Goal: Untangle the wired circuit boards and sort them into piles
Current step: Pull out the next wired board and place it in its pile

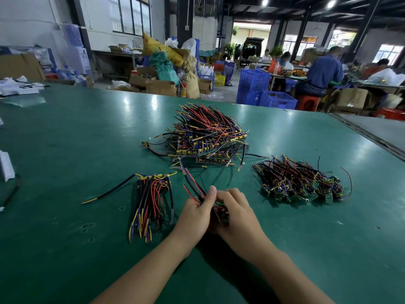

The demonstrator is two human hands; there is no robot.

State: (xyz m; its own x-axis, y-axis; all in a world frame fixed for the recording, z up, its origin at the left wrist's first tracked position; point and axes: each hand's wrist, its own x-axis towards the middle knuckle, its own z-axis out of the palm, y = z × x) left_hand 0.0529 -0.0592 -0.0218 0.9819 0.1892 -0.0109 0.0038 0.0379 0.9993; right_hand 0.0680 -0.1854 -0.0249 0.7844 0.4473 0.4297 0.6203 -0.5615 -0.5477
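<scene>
Circuit board (221, 212), small, with red and black wires (194, 186) attached: held between both hands at the near middle of the green table (65, 139). Left hand (194, 216) grips the wires, thumb pressed over them; right hand (237, 212) curls round the board. Tangled heap (210, 134): farther off, centre. Left pile (153, 200): just left of the hands, wires laid parallel. Right pile (300, 182): to the right, boards along its near edge.
</scene>
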